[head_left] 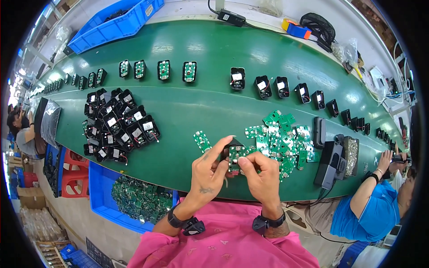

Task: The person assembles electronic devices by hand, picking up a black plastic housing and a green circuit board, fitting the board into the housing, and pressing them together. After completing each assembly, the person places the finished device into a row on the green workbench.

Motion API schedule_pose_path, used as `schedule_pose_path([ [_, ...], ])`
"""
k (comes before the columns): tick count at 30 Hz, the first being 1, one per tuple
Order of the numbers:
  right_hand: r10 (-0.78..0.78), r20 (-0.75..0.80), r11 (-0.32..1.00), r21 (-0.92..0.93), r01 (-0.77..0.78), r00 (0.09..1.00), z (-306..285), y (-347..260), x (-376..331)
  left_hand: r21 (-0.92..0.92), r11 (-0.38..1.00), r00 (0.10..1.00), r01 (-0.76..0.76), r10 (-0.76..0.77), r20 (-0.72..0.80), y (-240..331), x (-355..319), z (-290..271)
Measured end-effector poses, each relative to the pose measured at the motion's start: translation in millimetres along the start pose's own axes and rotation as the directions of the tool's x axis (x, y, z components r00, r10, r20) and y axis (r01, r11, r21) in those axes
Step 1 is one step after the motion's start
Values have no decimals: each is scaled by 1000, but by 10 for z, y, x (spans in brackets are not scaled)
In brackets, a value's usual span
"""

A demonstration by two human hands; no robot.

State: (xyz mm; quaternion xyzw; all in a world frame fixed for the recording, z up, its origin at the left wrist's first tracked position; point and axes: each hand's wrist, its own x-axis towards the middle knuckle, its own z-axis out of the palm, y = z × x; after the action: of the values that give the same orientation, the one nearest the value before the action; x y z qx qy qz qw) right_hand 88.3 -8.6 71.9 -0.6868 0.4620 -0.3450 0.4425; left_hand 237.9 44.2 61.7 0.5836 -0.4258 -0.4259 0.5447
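In front of my chest, my left hand (208,173) is closed around a small black plastic housing (233,142). A green circuit board (234,154) lies at the housing's open face, and the thumb of my right hand (263,175) presses on it. The board's exact seating is hidden by my fingers. One loose circuit board (202,141) lies on the bench just left of my hands. To the right spreads a heap of bare green circuit boards (286,138), close to my right hand.
A pile of black housings (116,123) lies on the green bench (201,107) to the left. Housings with boards (190,72) and housings with wires (237,78) form a row behind. A grey-black device (328,163) stands right. A blue bin (100,196) sits below. A co-worker (368,210) works at right.
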Motion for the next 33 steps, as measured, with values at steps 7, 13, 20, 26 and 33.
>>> schedule_pose_path([
  [7, -43, -46, 999, -31, 41, 998, 76, -85, 1, -231, 972, 995, 42, -19, 99, 30, 10, -83],
  [13, -125, -61, 975, -190, 112, 990, 148, -34, -20, -236, 971, 999, 39, -29, 45, -66, 33, -22],
  [20, -121, 59, 990, -66, 125, 991, 87, -18, 65, -203, 977, 997, 69, -60, 51, -57, 38, -5],
  [26, -108, 47, 989, -94, 112, 993, 185, -38, 66, -42, 999, 999, -30, 30, -13, -94, 43, 43],
  [33, -46, 41, 996, 77, 43, 998, 264, -4, 73, -73, 996, 998, 52, -54, -20, -9, 68, 23],
])
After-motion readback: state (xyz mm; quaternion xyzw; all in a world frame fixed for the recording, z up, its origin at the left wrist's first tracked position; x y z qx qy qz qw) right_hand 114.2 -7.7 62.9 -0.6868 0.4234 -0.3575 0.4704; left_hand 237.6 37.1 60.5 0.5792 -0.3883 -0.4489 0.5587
